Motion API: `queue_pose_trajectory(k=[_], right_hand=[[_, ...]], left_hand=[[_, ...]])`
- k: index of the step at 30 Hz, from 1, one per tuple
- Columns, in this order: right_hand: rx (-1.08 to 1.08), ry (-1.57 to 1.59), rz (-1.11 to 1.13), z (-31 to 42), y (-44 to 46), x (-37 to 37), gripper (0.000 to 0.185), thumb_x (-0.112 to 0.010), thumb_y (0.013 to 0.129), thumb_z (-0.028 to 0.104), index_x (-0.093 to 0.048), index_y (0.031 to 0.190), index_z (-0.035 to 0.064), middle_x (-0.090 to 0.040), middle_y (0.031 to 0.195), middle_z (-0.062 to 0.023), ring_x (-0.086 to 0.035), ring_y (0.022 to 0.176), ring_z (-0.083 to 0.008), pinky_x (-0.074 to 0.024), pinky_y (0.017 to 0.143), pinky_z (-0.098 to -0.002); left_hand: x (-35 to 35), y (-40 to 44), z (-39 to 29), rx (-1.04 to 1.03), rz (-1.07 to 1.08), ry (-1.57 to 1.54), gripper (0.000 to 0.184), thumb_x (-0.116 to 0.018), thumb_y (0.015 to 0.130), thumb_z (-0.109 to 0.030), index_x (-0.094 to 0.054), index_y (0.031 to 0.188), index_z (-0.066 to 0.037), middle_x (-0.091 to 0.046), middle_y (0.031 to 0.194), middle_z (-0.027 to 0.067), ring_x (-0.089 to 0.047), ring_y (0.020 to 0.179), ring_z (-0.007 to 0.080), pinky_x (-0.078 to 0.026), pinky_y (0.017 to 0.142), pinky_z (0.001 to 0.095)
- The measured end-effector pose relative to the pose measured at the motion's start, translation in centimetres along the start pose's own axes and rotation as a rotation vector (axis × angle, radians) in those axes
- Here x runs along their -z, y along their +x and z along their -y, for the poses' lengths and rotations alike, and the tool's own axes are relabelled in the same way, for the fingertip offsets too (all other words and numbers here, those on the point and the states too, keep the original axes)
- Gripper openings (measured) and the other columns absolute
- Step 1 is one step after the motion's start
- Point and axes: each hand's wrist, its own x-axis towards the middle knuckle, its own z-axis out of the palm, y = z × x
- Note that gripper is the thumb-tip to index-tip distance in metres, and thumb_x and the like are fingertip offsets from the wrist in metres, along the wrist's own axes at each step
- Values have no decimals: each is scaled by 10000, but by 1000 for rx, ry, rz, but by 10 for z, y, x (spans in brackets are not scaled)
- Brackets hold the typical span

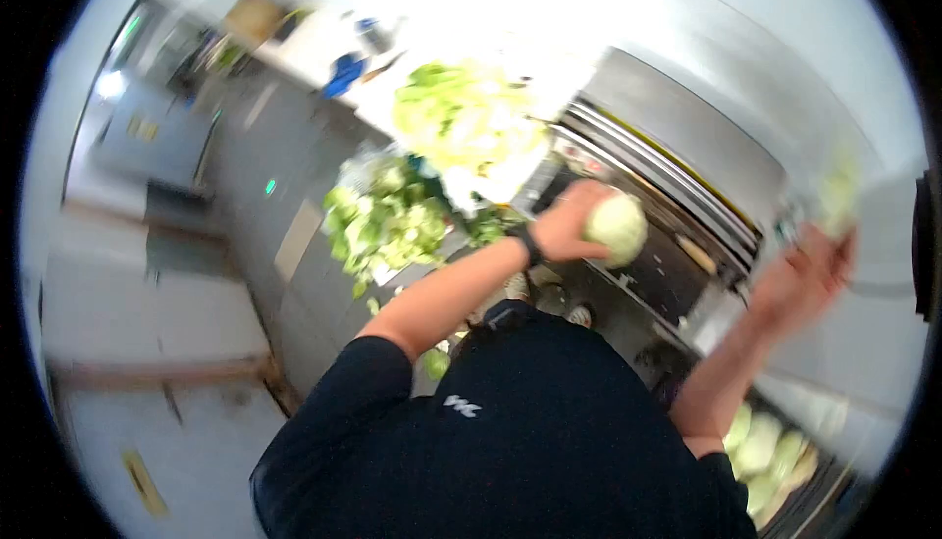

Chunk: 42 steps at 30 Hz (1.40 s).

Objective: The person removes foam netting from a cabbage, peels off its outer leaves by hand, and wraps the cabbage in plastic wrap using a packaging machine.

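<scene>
My left hand, with a dark band at the wrist, is closed round the side of a pale green cabbage. The cabbage is held above the dark surface of the counter. Off to the right, my right hand is raised and blurred by motion. Its fingers are bent around the lower end of a smeared, light green cabbage leaf. The two hands are well apart.
A pile of cut cabbage leaves lies on the white counter, near a blue cloth. More leaves overflow below it, some onto the floor. A knife lies along the counter's back. Whole cabbages sit at lower right.
</scene>
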Motion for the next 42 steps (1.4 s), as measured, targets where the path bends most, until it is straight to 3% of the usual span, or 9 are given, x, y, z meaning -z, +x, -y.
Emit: queue_pose_trajectory(k=[5,7,8,9,11,13,18,26,42], right_hand=[[278,35,300,15,-61,-112,241,-614,908,34,-638,1146,5,-655,1135,-152,-652,1002,-226,-530,874,-326],[268,-316,611,-17,-111,-139,311,-730,849,117,-643,1127,9,-649,1161,-129,-640,1032,-275,-519,912,-439],[-84,-344,1129,-10,-136,-180,480,-737,837,142,-597,1281,24,-625,1258,-131,-631,1082,-291,-505,929,-451],[50,-511,1823,-22,-143,-204,625,-733,854,148,-482,1420,67,-447,1474,-219,-616,1158,-356,-497,984,-432],[115,-453,1692,-32,-154,-190,607,-730,844,128,-512,1409,85,-496,1442,-217,-632,1134,-373,-530,926,-462],[-164,-324,1292,-46,-136,-159,537,-705,859,108,-551,1373,70,-543,1399,-199,-644,1113,-327,-553,880,-410],[-403,-864,896,-91,-81,-26,529,-712,869,186,-551,1357,58,-562,1333,-166,-580,1194,-287,-489,967,-362],[-483,-845,1057,-95,-125,24,1009,-871,702,252,-315,1536,144,-358,1525,-200,-409,1391,-368,-380,1135,-426],[-539,-878,959,-87,-130,15,951,-842,734,269,-340,1527,116,-399,1506,-189,-426,1382,-346,-385,1126,-415]], left_hand=[[-20,8,-18,227,12,67,1035,-879,586,-442,-398,1470,-199,-352,1500,222,-369,1378,445,-393,1106,506],[-49,14,18,146,76,124,644,-666,857,-311,-437,1438,-155,-391,1493,198,-421,1372,361,-337,1162,455],[-45,1,17,94,-307,-15,522,-576,913,-270,-482,1405,-122,-448,1460,183,-454,1347,310,-344,1145,429],[-65,11,30,153,-269,-56,526,-610,896,-287,-514,1372,-83,-483,1429,179,-476,1311,303,-360,1115,410],[-30,23,-28,790,-458,-497,536,-624,902,-281,-508,1367,-43,-469,1441,173,-467,1312,308,-348,1114,396],[-75,-1,65,130,-251,-228,624,-710,832,-341,-529,1330,-11,-508,1382,204,-512,1253,322,-379,1081,444],[-11,-12,1,240,-111,-133,1116,-932,583,-374,-322,1411,61,-423,1353,302,-428,1292,432,-376,1119,430],[14,-12,-13,93,-83,-80,467,-787,806,-172,-582,1218,-87,-530,1355,156,-522,1259,331,-455,1019,403],[24,-3,-22,37,-74,53,420,-794,751,-100,-572,1106,-61,-595,1189,98,-615,1091,276,-534,872,355]])
